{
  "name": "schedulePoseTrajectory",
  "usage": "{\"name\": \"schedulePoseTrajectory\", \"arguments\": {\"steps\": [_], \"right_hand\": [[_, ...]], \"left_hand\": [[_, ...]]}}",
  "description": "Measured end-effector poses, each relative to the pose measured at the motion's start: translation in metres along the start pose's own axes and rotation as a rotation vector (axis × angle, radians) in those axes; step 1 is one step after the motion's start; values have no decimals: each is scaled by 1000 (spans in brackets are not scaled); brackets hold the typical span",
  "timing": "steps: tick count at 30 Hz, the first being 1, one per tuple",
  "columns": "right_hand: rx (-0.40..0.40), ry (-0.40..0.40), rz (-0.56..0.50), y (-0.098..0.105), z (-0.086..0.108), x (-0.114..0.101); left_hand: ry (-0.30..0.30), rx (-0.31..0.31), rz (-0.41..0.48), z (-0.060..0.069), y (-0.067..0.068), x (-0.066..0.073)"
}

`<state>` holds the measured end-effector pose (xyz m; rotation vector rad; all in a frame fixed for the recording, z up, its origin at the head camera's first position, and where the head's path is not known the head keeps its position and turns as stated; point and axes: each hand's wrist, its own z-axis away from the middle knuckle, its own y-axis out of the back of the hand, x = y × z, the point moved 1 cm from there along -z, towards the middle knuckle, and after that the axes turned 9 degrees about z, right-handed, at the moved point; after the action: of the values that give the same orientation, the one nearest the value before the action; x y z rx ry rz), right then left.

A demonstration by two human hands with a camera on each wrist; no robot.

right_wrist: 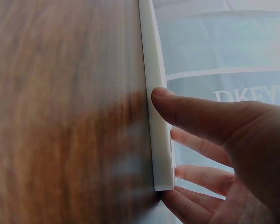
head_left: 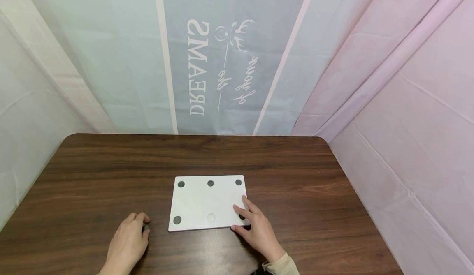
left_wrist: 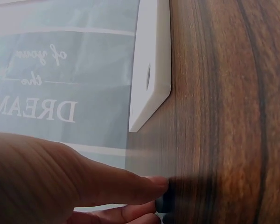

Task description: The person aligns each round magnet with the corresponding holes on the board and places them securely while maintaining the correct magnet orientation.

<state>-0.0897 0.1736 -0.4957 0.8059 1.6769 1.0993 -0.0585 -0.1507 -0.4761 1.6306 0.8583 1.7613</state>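
A flat white board (head_left: 207,201) lies on the brown wooden table, with several dark round discs (head_left: 177,220) set in its face. At the middle of its near side is a pale round recess (head_left: 211,218). My right hand (head_left: 259,227) holds the board's near right corner, its thumb against the near edge and fingers on the top and right side. To the left of the board, my left hand (head_left: 127,242) pinches a small dark piece (left_wrist: 163,201) between thumb and fingers, low at the tabletop. The fingers hide most of that piece, so its kind cannot be told.
The wooden table (head_left: 296,176) has rounded far corners. Behind it hangs a blue-grey cloth (head_left: 229,61) with mirrored lettering. Pale cloth walls (head_left: 414,143) stand along the left and right sides.
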Motion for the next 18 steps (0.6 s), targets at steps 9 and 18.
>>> {"name": "schedulePoseTrajectory", "arguments": {"steps": [9, 18], "right_hand": [[-5, -9, -2, 0, 0, -1], [0, -6, 4, 0, -1, -1]], "left_hand": [[-32, 30, 46, -2, -3, 4], [-63, 62, 56, -5, -5, 7]]}}
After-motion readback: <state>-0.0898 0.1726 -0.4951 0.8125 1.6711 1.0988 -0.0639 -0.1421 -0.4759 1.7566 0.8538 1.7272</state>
